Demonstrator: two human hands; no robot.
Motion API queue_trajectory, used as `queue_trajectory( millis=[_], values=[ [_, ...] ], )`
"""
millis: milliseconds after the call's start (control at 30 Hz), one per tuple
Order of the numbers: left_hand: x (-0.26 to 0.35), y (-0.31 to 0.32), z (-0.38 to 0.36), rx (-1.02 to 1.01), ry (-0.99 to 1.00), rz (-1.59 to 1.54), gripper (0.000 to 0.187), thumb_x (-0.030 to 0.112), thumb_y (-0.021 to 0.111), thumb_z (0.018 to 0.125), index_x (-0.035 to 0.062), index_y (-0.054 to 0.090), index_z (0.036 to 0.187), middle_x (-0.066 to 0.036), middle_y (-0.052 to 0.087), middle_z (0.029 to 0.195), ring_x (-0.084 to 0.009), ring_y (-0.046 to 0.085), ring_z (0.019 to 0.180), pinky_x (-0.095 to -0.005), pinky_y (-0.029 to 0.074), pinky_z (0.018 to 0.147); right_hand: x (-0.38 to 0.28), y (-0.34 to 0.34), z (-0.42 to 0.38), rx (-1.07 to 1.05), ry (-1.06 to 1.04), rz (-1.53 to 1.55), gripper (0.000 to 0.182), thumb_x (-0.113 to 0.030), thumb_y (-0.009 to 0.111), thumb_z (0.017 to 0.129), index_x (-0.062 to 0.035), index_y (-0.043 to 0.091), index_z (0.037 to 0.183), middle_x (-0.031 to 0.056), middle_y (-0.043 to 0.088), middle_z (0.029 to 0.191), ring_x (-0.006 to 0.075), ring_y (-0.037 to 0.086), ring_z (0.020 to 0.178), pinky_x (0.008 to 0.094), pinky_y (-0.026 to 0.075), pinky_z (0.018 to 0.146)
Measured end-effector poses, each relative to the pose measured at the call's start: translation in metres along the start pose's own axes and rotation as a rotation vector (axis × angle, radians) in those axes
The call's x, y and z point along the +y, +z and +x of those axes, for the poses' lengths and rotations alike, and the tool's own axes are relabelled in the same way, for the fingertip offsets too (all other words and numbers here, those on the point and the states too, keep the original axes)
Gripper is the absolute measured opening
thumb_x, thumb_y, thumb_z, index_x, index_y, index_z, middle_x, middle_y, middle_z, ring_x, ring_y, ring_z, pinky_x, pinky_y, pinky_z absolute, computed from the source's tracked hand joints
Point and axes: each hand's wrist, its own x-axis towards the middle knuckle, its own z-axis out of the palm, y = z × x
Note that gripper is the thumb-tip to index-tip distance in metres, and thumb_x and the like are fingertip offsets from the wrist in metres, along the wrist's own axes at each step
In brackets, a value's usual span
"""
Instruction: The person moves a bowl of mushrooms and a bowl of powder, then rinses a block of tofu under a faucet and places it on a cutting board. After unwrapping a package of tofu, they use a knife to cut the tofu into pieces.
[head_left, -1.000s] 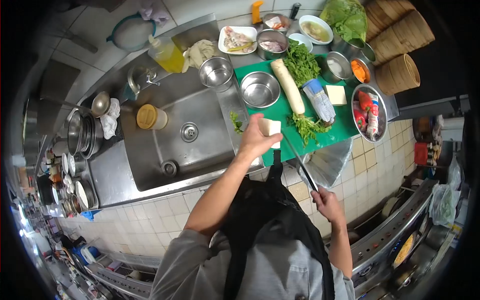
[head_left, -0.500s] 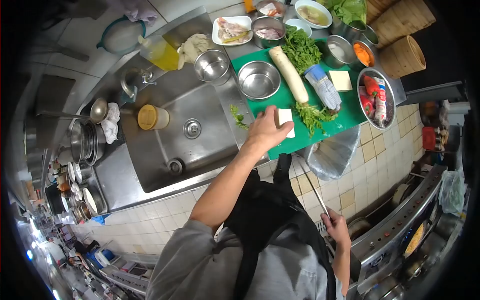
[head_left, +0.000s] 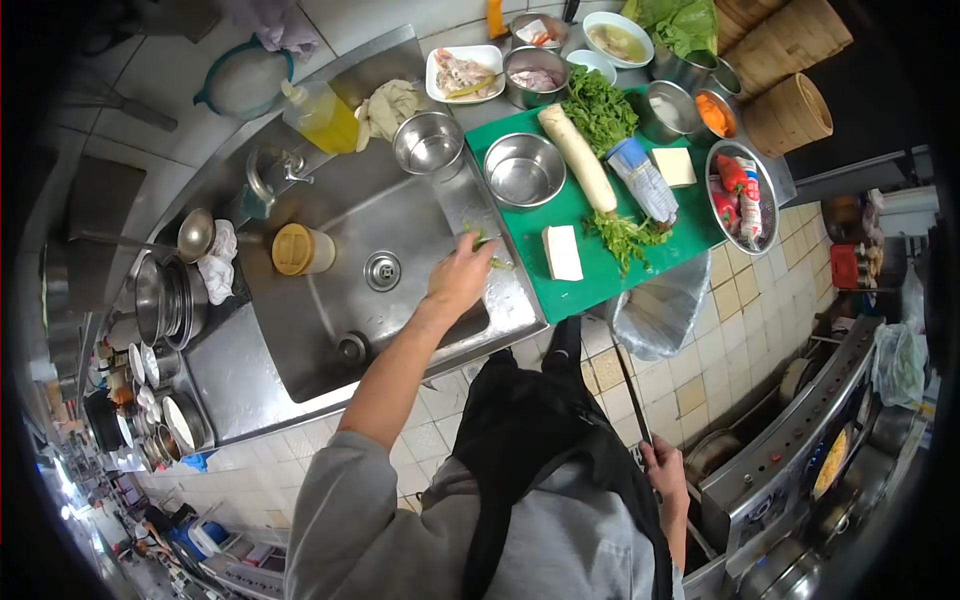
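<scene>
My left hand [head_left: 460, 274] is over the sink's right ledge, fingers pinched on a sprig of green leaves [head_left: 480, 240]; part of the sprig shows beside the fingertips. Low at the right, my right hand [head_left: 663, 466] grips a knife [head_left: 632, 385], its long blade seen nearly edge-on and pointing up toward the board. A white block [head_left: 562, 253] lies untouched near the left edge of the green cutting board [head_left: 600, 280]. Beyond it are a white radish [head_left: 580, 160], leafy greens [head_left: 628, 238], a blue-and-clear package [head_left: 642, 180] and a second pale block [head_left: 673, 167].
An empty steel bowl [head_left: 524, 170] sits on the board, another [head_left: 428, 143] by the sink [head_left: 400, 220]. A yellow-lidded container [head_left: 303, 249] stands in the sink. A colander [head_left: 742, 196] holds red peppers. Below the board hangs a plastic-lined bin [head_left: 662, 310]; a stove [head_left: 790, 440] is at right.
My left hand has let go of the white block and moved left to the leaves on the ledge. The knife in my right hand has turned, its blade now looking darker.
</scene>
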Motion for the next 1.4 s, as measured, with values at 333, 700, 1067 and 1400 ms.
queue_trajectory(
  millis=[333,700,1067,1400],
  values=[
    [0.112,-0.052,-0.042,-0.284,0.302,-0.113,0.013,0.018,0.056,0.103,0.0095,0.061,0.112,-0.015,0.069,0.107,-0.0399,0.071,0.098,-0.0534,0.057,0.082,0.042,-0.039,0.009,0.105,0.005,0.046,0.029,-0.023,0.066,0.106,0.003,0.064,0.093,0.0017,0.054,0.062,0.0104,0.048,0.057,0.0324,0.041,0.053],
    [0.204,-0.043,-0.033,0.399,0.503,-0.535,0.021,0.004,0.077,0.088,0.0018,0.076,0.109,-0.012,0.076,0.102,-0.0283,0.074,0.086,-0.0406,0.06,0.076,0.088,-0.056,0.025,0.197,0.077,0.472,0.026,-0.027,0.059,0.111,-0.0071,0.06,0.094,-0.0038,0.049,0.062,0.0067,0.048,0.047,0.026,0.039,0.042],
    [0.059,0.001,0.008,0.155,0.224,0.339,0.045,0.006,0.056,0.094,0.0169,0.065,0.137,-0.018,0.062,0.14,-0.0301,0.066,0.114,-0.0455,0.051,0.095,0.018,-0.067,0.028,0.272,-0.22,0.484,0.026,-0.024,0.056,0.112,-0.0103,0.053,0.09,-0.0046,0.049,0.064,0.0055,0.047,0.049,0.0244,0.039,0.043],
    [0.013,-0.069,-0.013,-0.225,-0.237,0.333,0.03,0.021,0.074,0.09,0.0067,0.077,0.116,-0.016,0.06,0.144,-0.0336,0.062,0.126,-0.0494,0.051,0.104,-0.065,-0.035,0.043,-0.038,-0.176,0.459,0.03,-0.023,0.056,0.112,-0.0032,0.062,0.133,-0.0034,0.054,0.074,0.0055,0.051,0.057,0.0239,0.043,0.05]
  ],
)
